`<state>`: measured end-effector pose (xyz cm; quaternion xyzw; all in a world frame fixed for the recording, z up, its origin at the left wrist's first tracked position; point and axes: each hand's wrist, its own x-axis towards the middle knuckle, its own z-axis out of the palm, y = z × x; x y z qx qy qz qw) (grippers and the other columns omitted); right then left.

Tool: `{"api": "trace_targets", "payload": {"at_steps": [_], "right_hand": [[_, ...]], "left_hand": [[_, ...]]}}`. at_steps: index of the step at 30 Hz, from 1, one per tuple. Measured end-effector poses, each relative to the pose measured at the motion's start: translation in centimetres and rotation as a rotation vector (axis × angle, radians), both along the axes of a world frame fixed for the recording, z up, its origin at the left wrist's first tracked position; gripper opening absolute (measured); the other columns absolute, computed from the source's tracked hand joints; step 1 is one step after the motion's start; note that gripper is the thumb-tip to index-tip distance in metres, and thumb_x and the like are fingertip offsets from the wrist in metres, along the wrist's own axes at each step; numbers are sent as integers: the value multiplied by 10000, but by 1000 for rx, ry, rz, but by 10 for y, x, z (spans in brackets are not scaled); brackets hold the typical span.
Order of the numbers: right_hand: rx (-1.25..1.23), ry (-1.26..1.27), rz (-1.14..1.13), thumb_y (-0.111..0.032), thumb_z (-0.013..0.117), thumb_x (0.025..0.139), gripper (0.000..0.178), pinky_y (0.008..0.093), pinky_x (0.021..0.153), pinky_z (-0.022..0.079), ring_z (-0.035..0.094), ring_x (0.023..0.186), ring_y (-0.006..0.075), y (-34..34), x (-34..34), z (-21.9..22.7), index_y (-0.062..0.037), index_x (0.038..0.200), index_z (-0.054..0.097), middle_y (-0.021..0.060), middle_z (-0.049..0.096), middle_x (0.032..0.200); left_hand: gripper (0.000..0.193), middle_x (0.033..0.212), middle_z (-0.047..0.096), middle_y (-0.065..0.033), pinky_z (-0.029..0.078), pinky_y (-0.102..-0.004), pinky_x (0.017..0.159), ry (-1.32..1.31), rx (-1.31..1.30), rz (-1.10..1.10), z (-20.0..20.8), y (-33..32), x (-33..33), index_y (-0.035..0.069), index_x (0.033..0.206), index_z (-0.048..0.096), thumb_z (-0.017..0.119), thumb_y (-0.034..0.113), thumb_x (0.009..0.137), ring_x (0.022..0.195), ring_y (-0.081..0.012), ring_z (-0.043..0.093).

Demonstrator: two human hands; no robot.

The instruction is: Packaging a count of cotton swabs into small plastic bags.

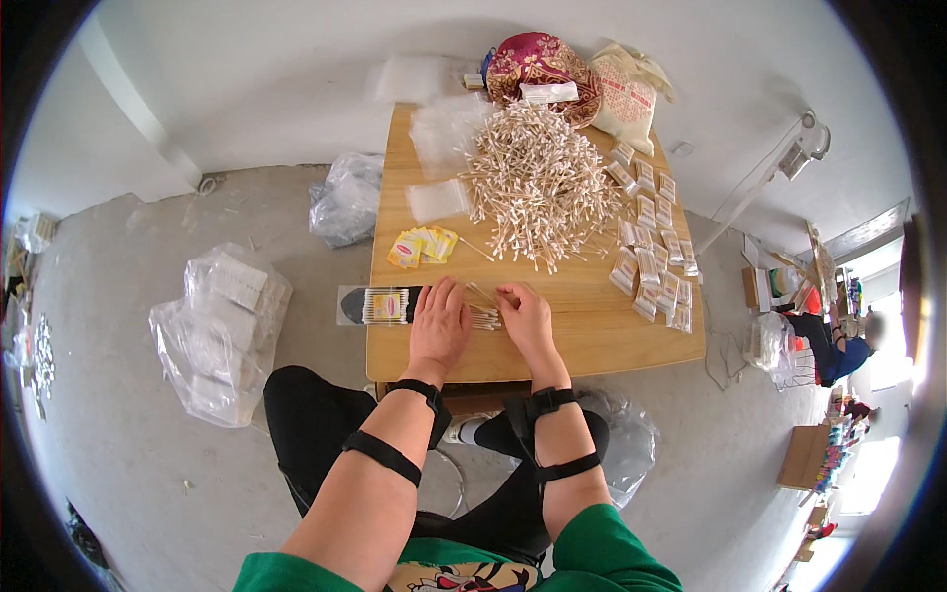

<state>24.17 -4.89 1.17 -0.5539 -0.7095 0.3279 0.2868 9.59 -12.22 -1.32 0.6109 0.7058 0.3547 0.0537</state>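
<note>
My left hand (441, 324) lies palm down near the table's front edge, fingers stretched out over the right end of a black strip (415, 296). Left of it, a clear packet of cotton swabs with a yellow card (386, 305) rests on that strip, which sticks out past the table's left edge. Loose cotton swabs (484, 318) lie between my hands. My right hand (526, 314) has its fingers bent together at a cotton swab (480, 292); its fingertips are partly hidden. Yellow-and-white cards (422, 247) are fanned out beyond my left hand.
A large heap of cotton swabs (538, 183) covers the far middle of the wooden table (612, 350). Filled packets (651, 257) sit along the right side. Clear bags (439, 200) lie at the left, a patterned cushion (538, 64) and cloth sack (626, 99) behind. A plastic-wrapped bundle (222, 331) stands on the floor.
</note>
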Motion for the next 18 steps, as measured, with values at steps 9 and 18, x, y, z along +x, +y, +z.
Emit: {"api": "trace_targets", "payload": {"at_steps": [9,18], "right_hand": [[207,-242,181,-144,729,752,90,413,714,496,615,826,311,-12,-4,1,-93,808,681,93,615,861],[196,-146,175,-100,732,747,82,341,629,492,619,708,243,-9,-3,5,-72,811,689,80,615,836]], "left_hand": [[347,1319,523,-124,304,-434,1119,15,-42,-30,0,-1,0,43,1221,526,548,151,892,1304,-262,439],[373,1337,514,-125,300,-435,1121,-10,-42,-19,-1,-1,-1,45,1257,504,546,161,904,1307,-263,437]]}}
